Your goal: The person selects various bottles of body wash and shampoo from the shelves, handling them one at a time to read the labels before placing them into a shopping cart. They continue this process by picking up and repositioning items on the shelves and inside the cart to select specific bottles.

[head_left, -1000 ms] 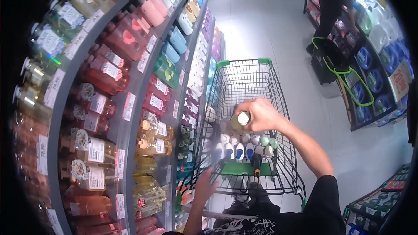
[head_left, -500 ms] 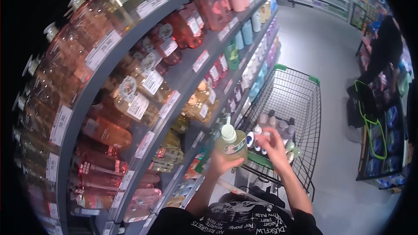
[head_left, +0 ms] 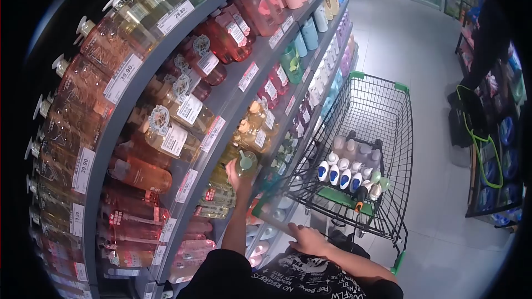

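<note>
My left hand (head_left: 235, 178) is closed around a clear pump bottle (head_left: 247, 167) with a pale green top, at the edge of a middle shelf, among yellowish bottles. The bottle is seen from above, and its lower part is hidden. My right hand (head_left: 310, 241) is closed on the handle (head_left: 276, 222) of the shopping cart (head_left: 407, 133). In the cart stand several white bottles with blue labels (head_left: 344, 180), greyish bottles (head_left: 350, 148) behind them and pale green ones (head_left: 377, 188) at the right.
Shelves (head_left: 221, 86) on the left carry rows of pump bottles and price tags. The aisle floor (head_left: 388, 27) runs ahead past the cart. On the right are a display rack (head_left: 490, 177), a dark hanging shape and a bright green loop (head_left: 482, 158).
My left hand has moved left with the pump bottle, from beside the cart to the shelf. My right hand has come down from above the cart's goods to the handle.
</note>
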Demonstrator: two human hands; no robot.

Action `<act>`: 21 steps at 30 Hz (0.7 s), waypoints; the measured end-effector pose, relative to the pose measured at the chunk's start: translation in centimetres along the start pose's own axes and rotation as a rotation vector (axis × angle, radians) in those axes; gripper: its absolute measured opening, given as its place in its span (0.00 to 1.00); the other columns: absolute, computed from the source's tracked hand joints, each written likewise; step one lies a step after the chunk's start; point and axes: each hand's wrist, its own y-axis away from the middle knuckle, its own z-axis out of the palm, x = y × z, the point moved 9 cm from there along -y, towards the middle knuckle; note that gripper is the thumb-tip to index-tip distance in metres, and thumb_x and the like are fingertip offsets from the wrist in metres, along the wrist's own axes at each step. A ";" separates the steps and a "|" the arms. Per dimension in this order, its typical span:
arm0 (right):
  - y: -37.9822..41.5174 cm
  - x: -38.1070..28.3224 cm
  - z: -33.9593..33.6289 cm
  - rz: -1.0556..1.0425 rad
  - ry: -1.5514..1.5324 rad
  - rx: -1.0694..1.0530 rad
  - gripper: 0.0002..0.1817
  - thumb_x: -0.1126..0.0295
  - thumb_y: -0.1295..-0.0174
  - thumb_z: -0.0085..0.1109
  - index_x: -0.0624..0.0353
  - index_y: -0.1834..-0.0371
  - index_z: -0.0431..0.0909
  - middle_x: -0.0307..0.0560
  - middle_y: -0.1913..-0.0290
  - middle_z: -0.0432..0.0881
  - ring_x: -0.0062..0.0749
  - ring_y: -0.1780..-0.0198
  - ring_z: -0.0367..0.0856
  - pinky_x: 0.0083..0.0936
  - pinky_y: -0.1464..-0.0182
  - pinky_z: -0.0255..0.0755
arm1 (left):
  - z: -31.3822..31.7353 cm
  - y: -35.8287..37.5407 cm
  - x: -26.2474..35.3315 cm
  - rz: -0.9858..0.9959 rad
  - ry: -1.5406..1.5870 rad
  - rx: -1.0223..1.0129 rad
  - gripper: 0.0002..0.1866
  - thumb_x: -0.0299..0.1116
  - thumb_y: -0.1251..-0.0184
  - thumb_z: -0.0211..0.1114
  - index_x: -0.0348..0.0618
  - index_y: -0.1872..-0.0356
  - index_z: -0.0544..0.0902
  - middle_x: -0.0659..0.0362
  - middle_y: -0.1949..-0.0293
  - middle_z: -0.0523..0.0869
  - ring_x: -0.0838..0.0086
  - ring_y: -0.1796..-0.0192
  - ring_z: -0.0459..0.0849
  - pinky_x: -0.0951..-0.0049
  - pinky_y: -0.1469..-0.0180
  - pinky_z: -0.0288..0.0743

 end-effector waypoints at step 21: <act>-0.5 -0.4 0.6 0.167 0.246 0.004 0.21 0.66 0.38 0.58 0.58 0.44 0.68 0.60 0.58 0.83 0.60 0.58 0.85 0.52 0.56 0.80 | 3.0 3.4 -23.9 -0.600 0.210 0.085 0.49 0.36 0.59 0.85 0.28 0.34 0.68 0.42 0.45 0.82 0.52 0.42 0.82 0.57 0.39 0.75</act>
